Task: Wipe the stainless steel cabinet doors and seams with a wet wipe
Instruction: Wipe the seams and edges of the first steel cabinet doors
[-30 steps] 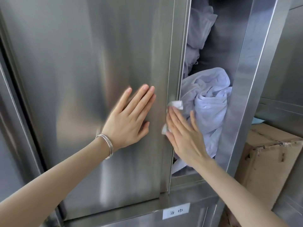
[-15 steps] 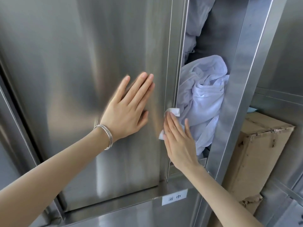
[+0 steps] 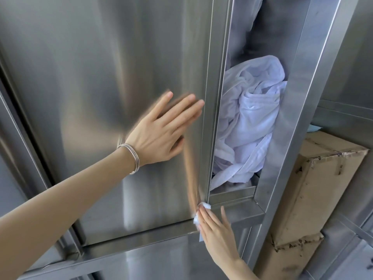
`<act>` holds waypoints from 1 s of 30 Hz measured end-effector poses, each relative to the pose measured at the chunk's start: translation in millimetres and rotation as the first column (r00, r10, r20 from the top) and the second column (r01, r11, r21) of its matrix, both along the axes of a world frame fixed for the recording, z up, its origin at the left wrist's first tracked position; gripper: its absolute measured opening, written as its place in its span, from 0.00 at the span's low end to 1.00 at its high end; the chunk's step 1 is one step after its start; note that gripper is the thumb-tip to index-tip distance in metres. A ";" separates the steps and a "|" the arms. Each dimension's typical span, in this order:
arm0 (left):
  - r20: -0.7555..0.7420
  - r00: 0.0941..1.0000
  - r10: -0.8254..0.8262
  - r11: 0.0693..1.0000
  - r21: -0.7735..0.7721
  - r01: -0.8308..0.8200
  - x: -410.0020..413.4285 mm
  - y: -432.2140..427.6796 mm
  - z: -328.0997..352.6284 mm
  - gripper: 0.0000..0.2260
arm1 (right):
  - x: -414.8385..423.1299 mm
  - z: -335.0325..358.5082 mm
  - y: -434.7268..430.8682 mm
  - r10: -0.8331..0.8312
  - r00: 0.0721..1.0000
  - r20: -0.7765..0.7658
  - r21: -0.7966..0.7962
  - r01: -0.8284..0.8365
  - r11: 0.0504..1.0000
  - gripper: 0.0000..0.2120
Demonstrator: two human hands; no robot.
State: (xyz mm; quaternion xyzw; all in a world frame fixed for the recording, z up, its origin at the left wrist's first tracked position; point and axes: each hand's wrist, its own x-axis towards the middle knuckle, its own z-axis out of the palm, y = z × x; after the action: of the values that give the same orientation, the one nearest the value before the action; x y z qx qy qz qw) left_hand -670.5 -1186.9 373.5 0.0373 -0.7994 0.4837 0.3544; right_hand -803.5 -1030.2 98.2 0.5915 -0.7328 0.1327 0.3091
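Right hand [image 3: 217, 229] has slid down the door [image 3: 101, 77] edge to its bottom corner, straight fingers pressing the wipe [image 3: 205, 205]; left hand [image 3: 161, 134] braces flat. Work firmly into that corner seam [image 3: 204, 196].

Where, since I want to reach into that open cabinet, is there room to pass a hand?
Freest: the dark gap above the white towels, between the door edge and the frame post. Lower down the towels fill that opening. The bare ledge beneath them is free right of the right hand pressing the wet wipe.
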 end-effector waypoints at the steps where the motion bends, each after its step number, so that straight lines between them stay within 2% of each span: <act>1: 0.036 0.999 0.003 1.000 -0.022 -0.002 -0.6 -0.5 -2.1 0.30 | 2.7 -1.2 2.5 0.011 0.999 0.049 0.010 -0.011 1.000 0.20; 2: 0.052 0.999 0.010 0.999 -0.031 -0.008 -1.3 -0.7 -3.0 0.30 | 4.4 1.5 2.8 0.021 0.994 0.107 0.002 -0.022 1.000 0.19; 5: 0.052 0.998 0.029 0.999 -0.031 -0.027 -2.2 0.9 -2.1 0.29 | 5.4 25.2 0.1 0.058 0.946 0.319 -0.034 -0.049 0.998 0.04; 7: 0.044 0.998 0.040 0.998 -0.041 -0.039 -2.7 0.8 -1.8 0.30 | 1.9 40.9 -3.8 0.009 0.894 0.448 0.088 -0.054 0.995 0.09; 8: 0.039 0.998 0.044 0.998 -0.047 -0.042 -3.6 1.1 -1.8 0.29 | 0.0 47.1 -4.1 -0.048 0.897 0.439 0.159 -0.025 0.987 0.09; 9: 0.038 0.998 0.042 0.998 -0.051 -0.041 -5.5 2.2 -1.7 0.29 | -1.5 51.1 -3.0 -0.071 0.912 0.404 0.165 0.004 0.986 0.11; 14: 0.029 0.999 0.036 0.997 -0.062 -0.034 -20.1 7.2 -1.6 0.29 | -14.5 38.6 30.9 0.105 0.895 0.434 -0.126 -0.056 0.991 0.22; 17: 0.028 0.999 0.029 0.998 -0.050 -0.028 -32.7 13.2 -1.3 0.29 | -25.2 35.0 44.6 0.112 0.883 0.455 -0.237 -0.001 0.972 0.24; 22: 0.039 0.999 0.035 0.998 -0.048 -0.033 -60.3 27.3 0.0 0.29 | -48.2 30.4 59.2 0.072 0.882 0.465 -0.221 0.037 0.975 0.27; 26: 0.040 0.998 0.043 0.997 -0.061 -0.041 -85.3 39.7 0.7 0.29 | -68.6 24.5 66.9 0.137 0.908 0.397 -0.205 -0.058 0.977 0.24; 30: 0.042 0.998 0.047 0.997 -0.069 -0.044 -111.5 52.0 0.8 0.29 | -84.9 18.9 66.4 0.237 0.883 0.405 -0.224 -0.155 0.962 0.25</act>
State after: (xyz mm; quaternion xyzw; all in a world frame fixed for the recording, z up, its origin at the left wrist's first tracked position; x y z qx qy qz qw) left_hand -782.0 -1135.0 374.2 0.0331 -0.7889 0.5193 0.3269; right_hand -888.4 -963.9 117.1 0.5878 -0.7033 0.3574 0.1791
